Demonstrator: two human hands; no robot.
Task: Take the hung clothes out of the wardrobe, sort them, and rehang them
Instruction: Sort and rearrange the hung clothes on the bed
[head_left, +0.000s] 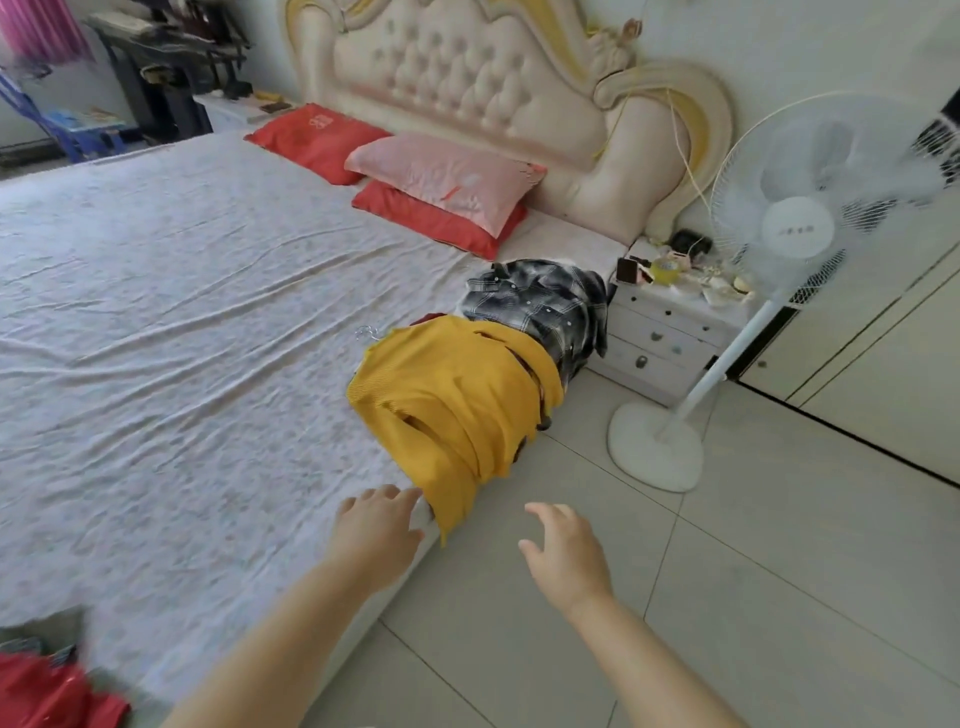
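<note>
1. Grip: my left hand (379, 525) is spread with relaxed fingers and holds nothing. Its fingertips (413, 493) are just beside the hanging hem of the yellow garment (457, 405); I cannot tell whether they touch it. My right hand (563, 551) is also spread and empty, over the floor tiles (779, 571) and apart from the cloth.
2. Task item: the yellow garment lies draped over the near edge of the bed (182, 338), its lower part hanging toward the floor. A wire hanger hook (366, 332) shows at its upper left corner, so I judge a hanger is inside it.
3. Adjacent: a plaid shirt (540, 306) lies beyond it in the same pile, partly overlapped by the yellow cloth.
4. Step in hand, as I judge it: lifting the yellow garment off the pile for sorting.
5. Recommended method: send my left hand up to the hook end rather than pinching the hem, since a pull on the hem may slide the garment off the bed. My right hand should gather the hanging part from below. Lift straight up so the plaid shirt is not dragged along.
6. Surroundings: a red garment (47, 696) lies at the bed's near left corner. A standing fan (795, 223) is near the pile on the right; keep the lift clear of it.
</note>
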